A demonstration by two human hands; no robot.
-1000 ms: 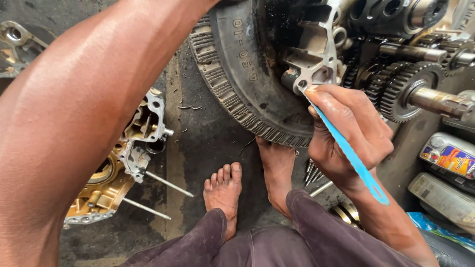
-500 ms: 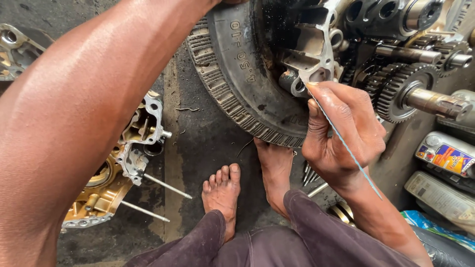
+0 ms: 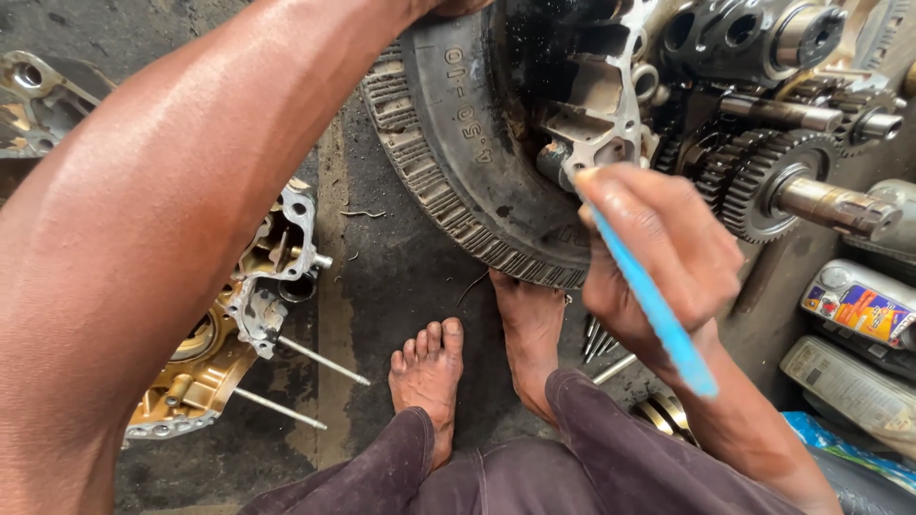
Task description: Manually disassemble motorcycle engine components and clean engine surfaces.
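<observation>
While right hand [image 3: 658, 253] pinches blue tool [image 3: 649, 303], long axis slants, tip at engine casing [image 3: 611, 105]; left hand unseen

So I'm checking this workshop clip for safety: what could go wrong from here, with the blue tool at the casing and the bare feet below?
1. The right hand presses the thin blue strip tool against the silver engine casing edge; a slip could drive knuckles into the exposed steel gears.
2. The bare feet rest beside the black ribbed tyre and loose metal rods; anything dropped could hit toes.
</observation>
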